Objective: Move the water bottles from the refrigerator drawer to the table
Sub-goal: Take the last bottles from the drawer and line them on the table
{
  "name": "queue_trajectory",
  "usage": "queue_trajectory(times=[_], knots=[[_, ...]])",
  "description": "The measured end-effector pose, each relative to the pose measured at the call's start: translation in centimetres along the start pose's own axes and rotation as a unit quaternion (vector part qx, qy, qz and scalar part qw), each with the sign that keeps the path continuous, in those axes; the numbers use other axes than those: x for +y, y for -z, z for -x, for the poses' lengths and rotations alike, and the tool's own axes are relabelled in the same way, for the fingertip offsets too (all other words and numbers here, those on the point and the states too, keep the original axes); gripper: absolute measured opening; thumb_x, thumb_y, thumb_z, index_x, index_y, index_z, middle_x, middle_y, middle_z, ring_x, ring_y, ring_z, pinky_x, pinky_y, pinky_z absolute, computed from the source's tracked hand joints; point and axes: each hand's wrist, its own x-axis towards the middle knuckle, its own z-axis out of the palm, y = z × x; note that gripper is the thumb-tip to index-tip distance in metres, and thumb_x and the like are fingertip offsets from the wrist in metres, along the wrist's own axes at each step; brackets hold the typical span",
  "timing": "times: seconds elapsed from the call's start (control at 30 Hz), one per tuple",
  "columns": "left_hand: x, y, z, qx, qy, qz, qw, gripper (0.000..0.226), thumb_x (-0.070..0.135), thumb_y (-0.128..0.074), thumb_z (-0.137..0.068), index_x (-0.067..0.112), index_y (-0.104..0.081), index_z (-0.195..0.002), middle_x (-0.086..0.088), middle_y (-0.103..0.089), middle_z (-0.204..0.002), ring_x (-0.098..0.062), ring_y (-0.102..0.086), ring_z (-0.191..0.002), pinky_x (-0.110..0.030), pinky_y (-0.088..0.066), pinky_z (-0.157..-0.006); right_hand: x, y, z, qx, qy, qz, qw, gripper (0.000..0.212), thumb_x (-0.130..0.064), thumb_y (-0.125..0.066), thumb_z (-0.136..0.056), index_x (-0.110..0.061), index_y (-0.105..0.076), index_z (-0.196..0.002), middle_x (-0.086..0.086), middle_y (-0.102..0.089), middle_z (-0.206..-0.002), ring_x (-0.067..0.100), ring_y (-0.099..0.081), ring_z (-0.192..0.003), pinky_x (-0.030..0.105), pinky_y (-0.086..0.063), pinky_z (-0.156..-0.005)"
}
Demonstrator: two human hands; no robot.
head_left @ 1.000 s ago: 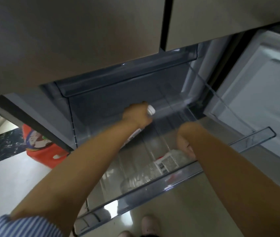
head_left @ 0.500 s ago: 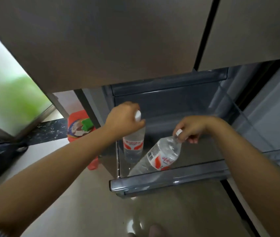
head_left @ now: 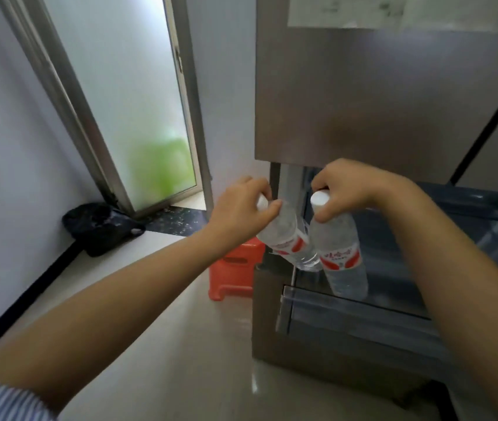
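Two clear water bottles with white caps and red-and-white labels hang in the air in front of the refrigerator. My left hand [head_left: 243,208] grips the left bottle [head_left: 290,241] by its neck, tilted down to the right. The right bottle [head_left: 340,253] is held by its neck in my right hand [head_left: 343,189] and hangs nearly upright. The two bottles touch at their lower halves. Below them the clear refrigerator drawer [head_left: 348,311] stands pulled out; no table is in view.
The grey refrigerator door [head_left: 363,101] rises above the hands. An orange plastic stool [head_left: 235,268] stands on the pale floor beside the refrigerator. A black bag [head_left: 102,226] lies in the corner under a frosted glass door [head_left: 138,101].
Both hands have lifted the bottles up out of the drawer. The view has swung up and to the left, bringing the glass door and the corner into sight.
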Motion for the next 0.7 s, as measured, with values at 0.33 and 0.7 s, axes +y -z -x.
queue_trajectory(times=[0.33,0.7], knots=[[-6.4,16.1,16.1,0.043,0.145,-0.125,0.981,0.024,0.024,-0.061,-0.085,0.009,-0.066,-0.103,-0.011,-0.063,-0.106,-0.027,-0.057,-0.102,-0.03,-0.041,-0.077,-16.5,2.1,4.8,0.073,0.128,-0.029,0.989,0.016,-0.02,-0.07,-0.077,-0.009,-0.059,-0.075,0.009,-0.057,-0.082,0.023,-0.052,-0.074,0.031,-0.04,-0.064],[-13.7,31.5,39.0,0.149,0.365,-0.195,0.898,0.029,0.025,-0.063,-0.083,0.007,-0.066,-0.106,-0.009,-0.067,-0.113,-0.024,-0.059,-0.105,-0.025,-0.038,-0.077,-46.6,-5.4,5.1,-0.033,0.41,-0.032,0.911,0.014,-0.021,-0.07,-0.077,-0.015,-0.058,-0.073,-0.006,-0.054,-0.068,0.009,-0.049,-0.062,0.02,-0.036,-0.054]])
